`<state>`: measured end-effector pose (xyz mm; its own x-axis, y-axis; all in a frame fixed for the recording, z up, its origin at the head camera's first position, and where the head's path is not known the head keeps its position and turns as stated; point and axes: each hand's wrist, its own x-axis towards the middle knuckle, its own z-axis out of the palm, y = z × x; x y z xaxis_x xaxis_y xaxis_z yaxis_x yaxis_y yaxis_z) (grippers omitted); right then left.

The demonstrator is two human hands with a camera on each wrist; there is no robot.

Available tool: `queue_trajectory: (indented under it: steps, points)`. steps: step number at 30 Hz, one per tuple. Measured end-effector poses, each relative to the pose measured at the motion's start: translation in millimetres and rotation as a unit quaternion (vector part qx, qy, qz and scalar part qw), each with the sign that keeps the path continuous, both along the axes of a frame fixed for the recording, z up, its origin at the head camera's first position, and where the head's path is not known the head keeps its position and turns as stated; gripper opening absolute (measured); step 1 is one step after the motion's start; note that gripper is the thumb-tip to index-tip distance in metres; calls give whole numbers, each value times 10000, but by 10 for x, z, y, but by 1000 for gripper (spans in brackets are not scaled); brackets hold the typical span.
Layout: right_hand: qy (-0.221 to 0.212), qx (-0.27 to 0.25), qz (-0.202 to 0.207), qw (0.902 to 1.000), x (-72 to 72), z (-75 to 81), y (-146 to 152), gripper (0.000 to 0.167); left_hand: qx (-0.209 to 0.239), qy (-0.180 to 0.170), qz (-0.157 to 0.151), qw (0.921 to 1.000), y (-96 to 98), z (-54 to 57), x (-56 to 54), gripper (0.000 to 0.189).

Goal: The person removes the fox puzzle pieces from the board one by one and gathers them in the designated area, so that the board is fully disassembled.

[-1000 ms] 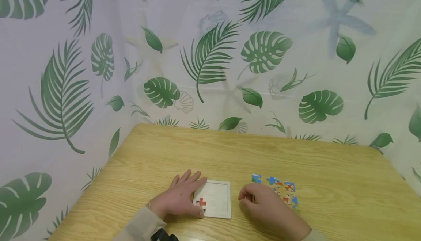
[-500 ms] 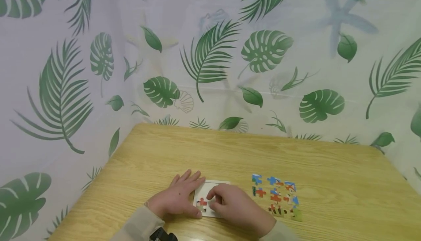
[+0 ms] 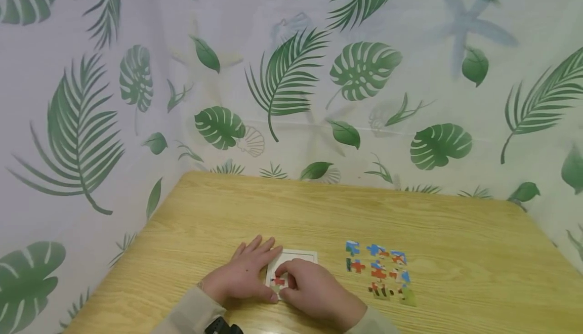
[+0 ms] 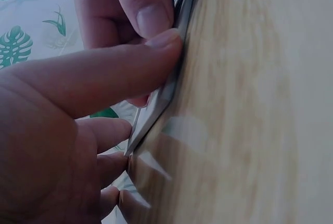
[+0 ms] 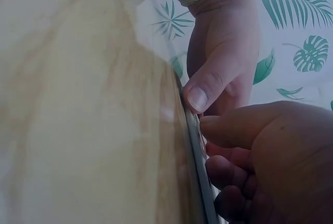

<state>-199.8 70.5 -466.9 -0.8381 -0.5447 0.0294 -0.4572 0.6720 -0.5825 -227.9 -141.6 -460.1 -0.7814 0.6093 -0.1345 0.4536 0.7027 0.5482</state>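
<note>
A shallow white puzzle tray (image 3: 304, 255) lies on the wooden table. My left hand (image 3: 246, 276) rests along its left side, fingers spread and fairly straight toward the far corner, thumb at the near edge. Inside the tray's near left corner sits a red and beige jigsaw piece (image 3: 277, 282). Bent over the tray, my right hand (image 3: 314, 288) has its index fingertip and thumb at opposite sides of that piece, and its other fingers are curled in. Both thumbs show close together by the tray's edge (image 5: 193, 143) in the right wrist view.
Several loose jigsaw pieces (image 3: 378, 272) in blue, red and green lie in rough rows right of the tray. A white leaf-print cloth (image 3: 291, 86) hangs behind and left of the table (image 3: 255, 197).
My right hand has moved left from beside the loose pieces, over the tray, and down to the piece in its near left corner. The left hand has stayed at the tray's left side.
</note>
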Motion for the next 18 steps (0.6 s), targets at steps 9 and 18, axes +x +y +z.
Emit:
queue_trajectory:
  steps: [9, 18]
  points:
    - [-79, 452, -332, 9984, 31, 35, -124, 25, 115, -68, 16, 9999, -7, -6, 10, 104]
    - [-179, 337, -533, 9979, 52, 34, -113, 24, 111, -71, -18, 9999, 1, 19, 18, 102]
